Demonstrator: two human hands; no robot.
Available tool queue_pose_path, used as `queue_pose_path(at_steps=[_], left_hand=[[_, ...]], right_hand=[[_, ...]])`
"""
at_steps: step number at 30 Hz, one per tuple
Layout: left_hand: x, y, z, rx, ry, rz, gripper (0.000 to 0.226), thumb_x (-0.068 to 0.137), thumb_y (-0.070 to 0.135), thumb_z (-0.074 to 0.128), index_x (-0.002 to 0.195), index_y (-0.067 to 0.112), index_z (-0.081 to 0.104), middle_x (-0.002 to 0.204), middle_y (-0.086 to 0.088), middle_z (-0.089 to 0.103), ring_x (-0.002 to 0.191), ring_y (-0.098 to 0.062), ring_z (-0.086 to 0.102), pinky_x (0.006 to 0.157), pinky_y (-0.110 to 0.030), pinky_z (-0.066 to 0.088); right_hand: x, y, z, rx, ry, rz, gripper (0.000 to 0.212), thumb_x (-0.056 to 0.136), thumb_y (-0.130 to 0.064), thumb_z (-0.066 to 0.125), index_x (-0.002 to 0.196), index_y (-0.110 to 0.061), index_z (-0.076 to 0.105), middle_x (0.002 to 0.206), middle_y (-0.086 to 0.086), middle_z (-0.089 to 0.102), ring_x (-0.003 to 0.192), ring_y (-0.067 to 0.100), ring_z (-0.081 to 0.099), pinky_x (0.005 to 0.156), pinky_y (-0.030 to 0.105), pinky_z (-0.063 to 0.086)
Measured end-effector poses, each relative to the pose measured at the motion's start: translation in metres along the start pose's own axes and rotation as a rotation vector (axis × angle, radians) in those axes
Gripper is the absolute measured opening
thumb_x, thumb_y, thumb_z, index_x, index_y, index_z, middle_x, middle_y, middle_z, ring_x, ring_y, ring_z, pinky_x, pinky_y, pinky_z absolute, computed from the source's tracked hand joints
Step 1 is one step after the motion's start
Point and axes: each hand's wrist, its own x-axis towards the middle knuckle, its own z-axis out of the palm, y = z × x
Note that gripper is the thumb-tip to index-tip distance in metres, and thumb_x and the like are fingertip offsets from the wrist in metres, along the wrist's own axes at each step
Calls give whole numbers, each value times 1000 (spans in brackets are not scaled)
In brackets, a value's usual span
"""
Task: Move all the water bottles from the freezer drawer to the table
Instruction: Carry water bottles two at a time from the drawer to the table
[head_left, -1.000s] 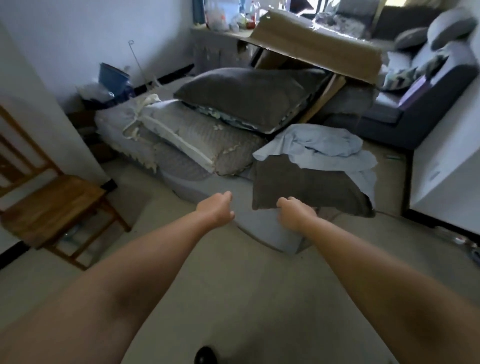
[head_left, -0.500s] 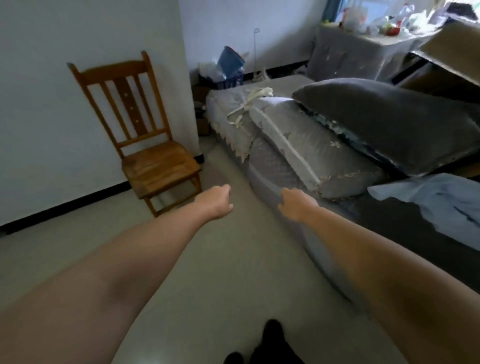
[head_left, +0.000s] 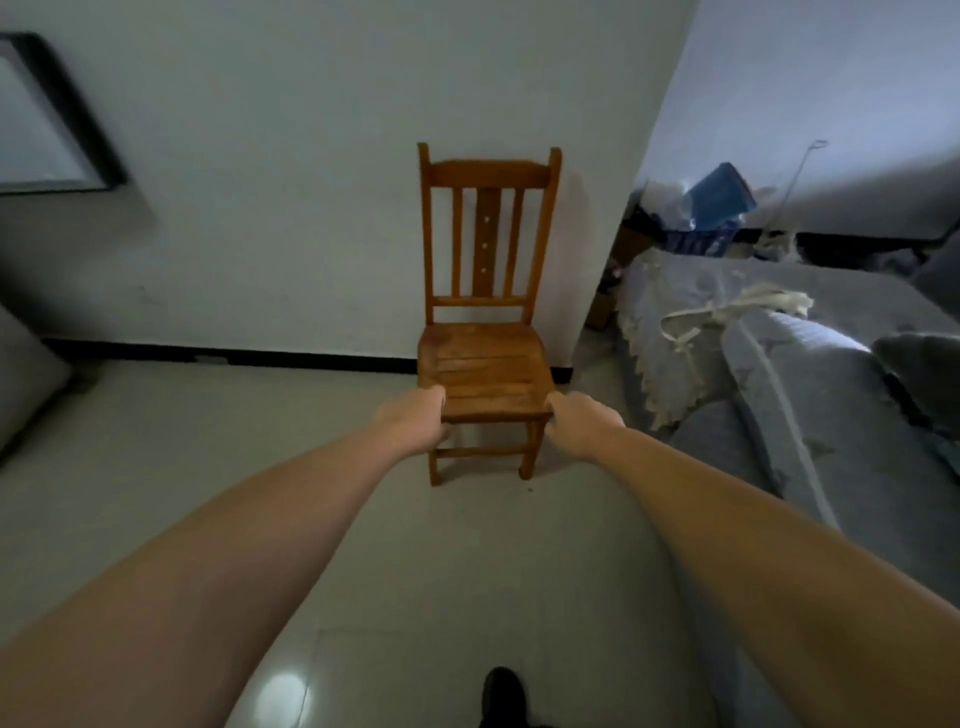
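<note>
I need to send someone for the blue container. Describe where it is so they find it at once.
Start at the wooden chair against the white wall, then look right past the wall's corner. Beyond the far end of the grey bedding, the blue container sits tilted among floor clutter, the only bright blue thing there.

Wooden chair (head_left: 485, 332), glossy tiled floor (head_left: 156, 457), quilted cloth bedding (head_left: 810, 374).

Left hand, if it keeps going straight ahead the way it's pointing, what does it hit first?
Probably the wooden chair: the left hand overlaps its seat's front left corner, though depth is unclear.
</note>
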Motion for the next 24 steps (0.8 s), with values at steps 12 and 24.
queue_pose_path(at_steps=[12,24], left_hand=[[47,-152,-63,-80,110,-392,48,94,28,52,137,10,39,133,-15,49,117,-33,53,91,-35,42],[101,-359,-201,-96,258,-523,49,90,34,55,134,15,43,128,-13,55,117,-31,54,93,-35,45]], right_hand=[[167,-173,-29,-212,-94,-455,38,97,-25,44,132,-12,47,129,11,52,110,29,56,91,43,51],[299,-413,-40,-228,-76,-605,33,97,-23,43,128,-10,47,126,13,53,109,31,55,90,37,48]])
